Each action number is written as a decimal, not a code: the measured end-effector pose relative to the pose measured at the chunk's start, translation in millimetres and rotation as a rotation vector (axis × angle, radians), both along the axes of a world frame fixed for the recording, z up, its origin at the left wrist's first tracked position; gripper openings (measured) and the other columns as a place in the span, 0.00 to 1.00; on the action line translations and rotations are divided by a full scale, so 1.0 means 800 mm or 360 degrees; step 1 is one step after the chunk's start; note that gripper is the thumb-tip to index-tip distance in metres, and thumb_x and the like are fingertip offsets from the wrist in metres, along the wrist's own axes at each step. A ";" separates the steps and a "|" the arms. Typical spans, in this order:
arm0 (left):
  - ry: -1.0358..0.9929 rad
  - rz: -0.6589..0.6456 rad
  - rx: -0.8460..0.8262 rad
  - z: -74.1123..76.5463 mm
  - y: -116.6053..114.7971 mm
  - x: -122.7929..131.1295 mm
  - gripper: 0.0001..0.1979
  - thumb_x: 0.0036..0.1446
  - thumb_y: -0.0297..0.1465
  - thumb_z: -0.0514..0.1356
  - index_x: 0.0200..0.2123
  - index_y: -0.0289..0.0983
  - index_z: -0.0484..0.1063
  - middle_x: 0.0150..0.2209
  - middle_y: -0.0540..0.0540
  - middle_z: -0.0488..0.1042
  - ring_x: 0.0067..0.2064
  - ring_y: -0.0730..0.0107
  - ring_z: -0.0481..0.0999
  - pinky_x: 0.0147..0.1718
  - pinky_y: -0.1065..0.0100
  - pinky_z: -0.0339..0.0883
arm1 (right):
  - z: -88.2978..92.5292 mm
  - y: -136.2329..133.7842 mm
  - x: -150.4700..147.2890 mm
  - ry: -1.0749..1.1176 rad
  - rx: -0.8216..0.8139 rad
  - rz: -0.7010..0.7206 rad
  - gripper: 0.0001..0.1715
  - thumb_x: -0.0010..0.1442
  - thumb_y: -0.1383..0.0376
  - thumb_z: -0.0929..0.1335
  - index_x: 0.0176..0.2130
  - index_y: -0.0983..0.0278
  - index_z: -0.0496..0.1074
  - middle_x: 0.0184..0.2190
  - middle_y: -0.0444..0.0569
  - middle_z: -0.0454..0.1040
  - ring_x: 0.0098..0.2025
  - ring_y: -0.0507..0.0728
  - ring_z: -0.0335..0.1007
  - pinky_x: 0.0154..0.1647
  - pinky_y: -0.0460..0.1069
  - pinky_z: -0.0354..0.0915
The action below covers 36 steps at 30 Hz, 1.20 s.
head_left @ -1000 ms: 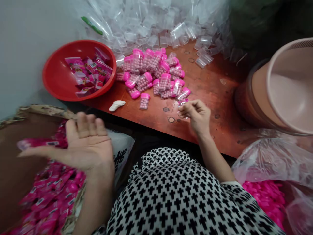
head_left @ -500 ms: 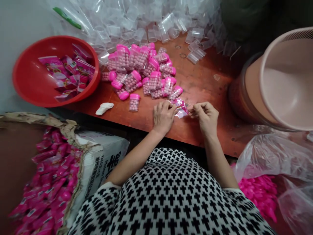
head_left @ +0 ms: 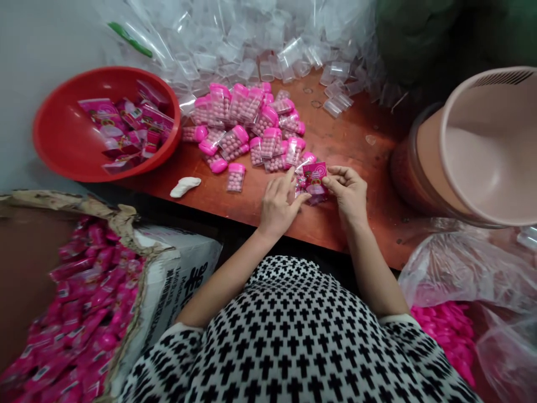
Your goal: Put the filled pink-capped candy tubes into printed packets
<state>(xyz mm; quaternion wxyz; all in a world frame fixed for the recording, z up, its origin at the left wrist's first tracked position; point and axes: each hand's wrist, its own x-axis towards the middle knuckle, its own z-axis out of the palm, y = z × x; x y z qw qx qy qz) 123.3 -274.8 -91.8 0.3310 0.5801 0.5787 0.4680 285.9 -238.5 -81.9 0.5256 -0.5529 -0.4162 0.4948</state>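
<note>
My right hand (head_left: pixel 348 193) pinches a small pink printed packet (head_left: pixel 315 179) above the red-brown table (head_left: pixel 356 151). My left hand (head_left: pixel 277 204) touches the packet's left side with its fingertips, fingers curled towards it. Just beyond both hands lies a heap of small clear boxes with pink caps (head_left: pixel 247 126), filled with pink beads. One such box (head_left: pixel 235 176) lies apart at the heap's near edge.
A red bowl (head_left: pixel 62 145) with pink packets sits at the far left. Clear empty boxes (head_left: pixel 268 50) pile up at the back. A pink bucket (head_left: pixel 490 145) stands right. A sack of pink packets (head_left: pixel 79 313) lies at lower left, a bag of pink caps (head_left: pixel 444 330) lower right. A white scrap (head_left: pixel 185 186) lies near the edge.
My left hand came from the sack at lower left up to the table and joined my right hand on the pink packet. The packet now faces up between both hands.
</note>
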 end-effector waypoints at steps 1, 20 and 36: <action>-0.0221 0.0036 -0.0109 0.007 -0.003 -0.001 0.25 0.49 0.38 0.70 0.52 0.42 0.75 0.48 0.43 0.78 0.50 0.58 0.74 0.55 0.60 0.63 | 0.003 -0.002 -0.002 0.0058 -0.0019 0.0003 0.21 0.41 0.60 0.78 0.35 0.62 0.72 0.24 0.39 0.76 0.24 0.48 0.71 0.26 0.44 0.68; -0.1801 0.0353 -0.0794 0.016 -0.014 -0.037 0.19 0.34 0.35 0.76 0.21 0.31 0.71 0.23 0.49 0.76 0.24 0.74 0.75 0.25 0.72 0.74 | 0.017 0.052 -0.061 -0.1892 -0.0114 0.0211 0.38 0.56 0.45 0.69 0.53 0.70 0.65 0.47 0.69 0.76 0.49 0.72 0.73 0.48 0.62 0.66; -0.2291 0.0609 -0.0836 0.007 0.011 -0.040 0.08 0.49 0.28 0.71 0.29 0.34 0.74 0.28 0.49 0.78 0.29 0.73 0.78 0.31 0.71 0.76 | 0.027 -0.013 -0.033 -0.0365 0.0025 0.0462 0.15 0.55 0.54 0.71 0.36 0.60 0.68 0.24 0.41 0.75 0.23 0.52 0.72 0.22 0.46 0.68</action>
